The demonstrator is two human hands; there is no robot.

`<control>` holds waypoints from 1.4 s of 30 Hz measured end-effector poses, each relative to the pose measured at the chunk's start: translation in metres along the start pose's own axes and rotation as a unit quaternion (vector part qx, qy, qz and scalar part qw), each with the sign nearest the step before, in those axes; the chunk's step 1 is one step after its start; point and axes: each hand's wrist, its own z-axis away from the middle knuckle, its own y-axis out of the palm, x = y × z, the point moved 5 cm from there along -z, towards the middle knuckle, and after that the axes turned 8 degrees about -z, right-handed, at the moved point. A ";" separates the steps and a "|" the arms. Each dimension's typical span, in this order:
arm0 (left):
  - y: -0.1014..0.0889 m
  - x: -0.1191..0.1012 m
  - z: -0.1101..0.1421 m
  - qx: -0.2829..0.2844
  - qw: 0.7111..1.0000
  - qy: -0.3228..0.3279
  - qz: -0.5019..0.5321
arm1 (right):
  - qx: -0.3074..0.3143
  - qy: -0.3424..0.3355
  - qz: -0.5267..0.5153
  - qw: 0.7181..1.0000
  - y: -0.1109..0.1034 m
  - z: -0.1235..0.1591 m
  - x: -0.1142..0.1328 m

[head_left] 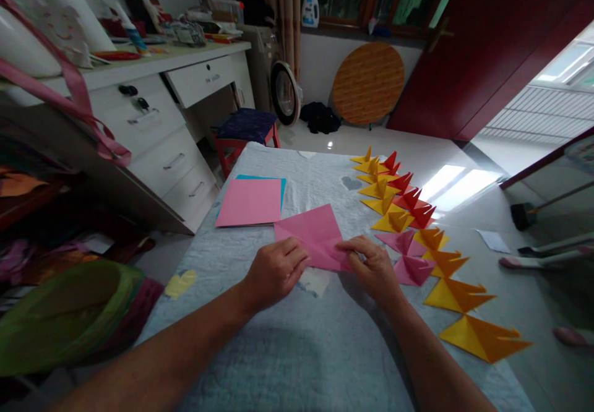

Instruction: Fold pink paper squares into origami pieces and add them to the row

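A pink square sheet of paper (pixel 310 232) lies on the grey-blue cloth-covered table (pixel 278 350), with a crease across it. My left hand (pixel 276 271) rests curled on its near left edge, fingers pressed on the paper. My right hand (pixel 371 265) pinches the sheet's near right corner between thumb and fingers. A stack of flat sheets, pink on top of blue (pixel 250 201), sits beyond the left hand.
A row of several folded paper pieces in yellow (pixel 482 338), red (pixel 413 205), orange and pink (pixel 411 268) runs along the table's right side. White desk with drawers (pixel 171 133) stands left; a red stool (pixel 245 130) beyond the table; a broom and someone's foot at far right.
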 end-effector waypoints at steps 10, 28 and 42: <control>0.004 -0.007 0.002 0.143 0.950 -0.032 0.275 | -0.165 -0.064 -0.073 0.982 -0.024 0.008 0.022; 0.032 0.017 0.007 0.068 0.690 -0.390 0.606 | -0.009 -0.180 0.159 0.971 0.016 0.019 0.044; 0.009 0.029 0.004 0.116 0.952 -0.227 0.167 | 0.160 -0.144 0.104 0.971 0.017 0.009 0.018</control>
